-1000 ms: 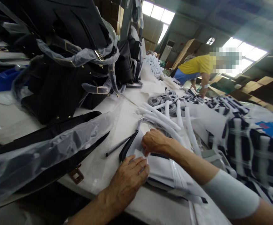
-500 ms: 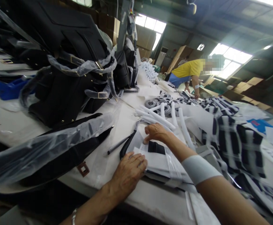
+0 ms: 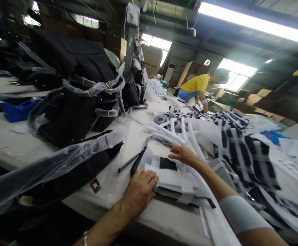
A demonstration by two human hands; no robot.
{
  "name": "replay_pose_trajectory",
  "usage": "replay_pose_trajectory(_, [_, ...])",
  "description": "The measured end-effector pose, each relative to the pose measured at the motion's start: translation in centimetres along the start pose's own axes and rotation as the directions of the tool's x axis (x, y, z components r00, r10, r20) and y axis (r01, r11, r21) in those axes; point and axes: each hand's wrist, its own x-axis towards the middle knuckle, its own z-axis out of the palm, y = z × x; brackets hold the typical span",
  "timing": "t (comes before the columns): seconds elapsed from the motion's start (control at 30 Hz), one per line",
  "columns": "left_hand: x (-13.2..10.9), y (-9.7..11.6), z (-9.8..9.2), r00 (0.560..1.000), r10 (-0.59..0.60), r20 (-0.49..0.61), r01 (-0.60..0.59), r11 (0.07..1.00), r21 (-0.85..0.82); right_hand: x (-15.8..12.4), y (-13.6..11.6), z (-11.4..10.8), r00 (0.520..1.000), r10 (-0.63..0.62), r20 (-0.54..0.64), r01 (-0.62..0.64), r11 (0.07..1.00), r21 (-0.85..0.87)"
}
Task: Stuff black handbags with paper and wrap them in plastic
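In the head view a flat black bag (image 3: 168, 164), partly covered by white sheets (image 3: 174, 179) and clear film, lies near the table's front edge. My left hand (image 3: 141, 186) rests flat on its near left corner, fingers stretched out. Above its far right side is my right hand (image 3: 183, 154), fingers loosely bent and apart, with nothing seen in them; whether it touches the sheets I cannot tell. A thin dark strap (image 3: 129, 162) sticks out from the bag's left side. White foam tubes (image 3: 165, 133) lie just beyond the bag.
Black bags (image 3: 69, 109) with film-wrapped straps stand at the left, beside a blue holder (image 3: 19, 109). A film-wrapped strap (image 3: 54, 167) crosses the front left. Black pieces with white wrapping (image 3: 237, 147) cover the right side. A person in yellow (image 3: 196, 83) leans over the far end.
My right hand has lifted off the sheets and moved to the right. My left hand stays on the bag's near corner. The view has tilted up slightly.
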Motion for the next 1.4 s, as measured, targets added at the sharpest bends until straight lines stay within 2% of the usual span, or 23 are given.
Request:
replay_pose_trajectory(0.1, [0.2, 0.2, -0.3, 1.0, -0.008, 0.021, 0.008, 1.0, -0.021, -3.1, 2.3, -0.2, 0.996, -0.006, 0.087, -0.001, 0.997, 0.079])
replay_pose_trajectory(0.2, [0.2, 0.5, -1.0, 0.998, -0.027, 0.051, 0.028, 0.999, -0.031, -5.4, 3.1, 1.1, 0.999, -0.029, 0.04, 0.022, 0.985, 0.17])
replay_pose_trajectory(0.3, [-0.4, 1.2, -2.4, 0.993, -0.043, 0.114, 0.047, 0.998, -0.03, -7.0, 2.5, 2.4, 0.998, -0.036, -0.042, 0.041, 0.99, 0.134])
replay_pose_trajectory(0.43, [-1.1, 2.3, -4.4, 0.967, -0.051, 0.249, 0.057, 0.998, -0.017, -9.7, 1.0, 2.5, 0.996, -0.086, 0.021, 0.082, 0.988, 0.134])
replay_pose_trajectory(0.5, [-0.8, 2.3, -4.8, 0.961, -0.045, 0.272, 0.04, 0.999, 0.023, -11.0, 0.4, 2.7, 0.993, -0.106, -0.056, 0.112, 0.986, 0.122])
replay_pose_trajectory(0.6, [0.1, 1.5, -4.0, 0.968, 0.018, 0.251, -0.051, 0.991, 0.126, -12.3, -0.3, 4.7, 0.956, -0.207, -0.207, 0.216, 0.976, 0.022])
replay_pose_trajectory(0.7, [0.5, 0.1, -2.6, 0.957, 0.091, 0.274, -0.143, 0.974, 0.177, -12.7, 0.0, 8.2, 0.912, -0.339, -0.23, 0.325, 0.941, -0.096])
replay_pose_trajectory(0.8, [0.0, -1.2, -1.5, 0.943, 0.118, 0.31, -0.18, 0.967, 0.18, -12.6, 0.8, 11.1, 0.87, -0.399, -0.288, 0.362, 0.916, -0.176])
replay_pose_trajectory(0.87, [-0.5, -2.0, -0.9, 0.941, 0.148, 0.306, -0.21, 0.961, 0.182, -12.6, 1.4, 11.8, 0.861, -0.411, -0.301, 0.37, 0.91, -0.186])
replay_pose_trajectory(0.93, [-0.8, -2.7, -0.3, 0.943, 0.197, 0.269, -0.251, 0.951, 0.182, -12.4, 1.7, 11.1, 0.866, -0.409, -0.288, 0.376, 0.912, -0.166])
replay_pose_trajectory(1.0, [-0.8, -3.2, 0.3, 0.949, 0.242, 0.204, -0.283, 0.937, 0.204, -11.8, 1.7, 9.3, 0.874, -0.376, -0.307, 0.353, 0.926, -0.132])
replay_pose_trajectory(1.07, [-0.6, -3.3, 0.4, 0.956, 0.264, 0.127, -0.289, 0.919, 0.267, -10.3, 1.4, 6.9, 0.866, -0.326, -0.378, 0.313, 0.945, -0.099])
replay_pose_trajectory(1.17, [0.1, -2.7, -0.6, 0.953, 0.302, 0.004, -0.281, 0.881, 0.382, -5.9, 0.6, 3.2, 0.842, -0.283, -0.46, 0.286, 0.956, -0.066])
replay_pose_trajectory(1.2, [0.4, -2.4, -1.2, 0.953, 0.303, -0.012, -0.273, 0.875, 0.399, -4.0, 0.3, 2.2, 0.851, -0.267, -0.453, 0.27, 0.961, -0.058])
replay_pose_trajectory(1.27, [0.9, -1.8, -2.6, 0.958, 0.286, -0.006, -0.261, 0.885, 0.386, 0.0, 0.0, 1.0, 0.9, -0.205, -0.386, 0.192, 0.979, -0.071])
replay_pose_trajectory(1.33, [1.3, -1.4, -3.9, 0.973, 0.23, 0.031, -0.228, 0.918, 0.325, 3.7, 0.0, 0.7, 0.948, -0.129, -0.291, 0.101, 0.989, -0.108])
replay_pose_trajectory(1.4, [1.8, -1.3, -4.9, 0.983, 0.177, 0.043, -0.183, 0.95, 0.253, 6.3, 0.1, 1.0, 0.97, -0.065, -0.235, 0.036, 0.991, -0.128])
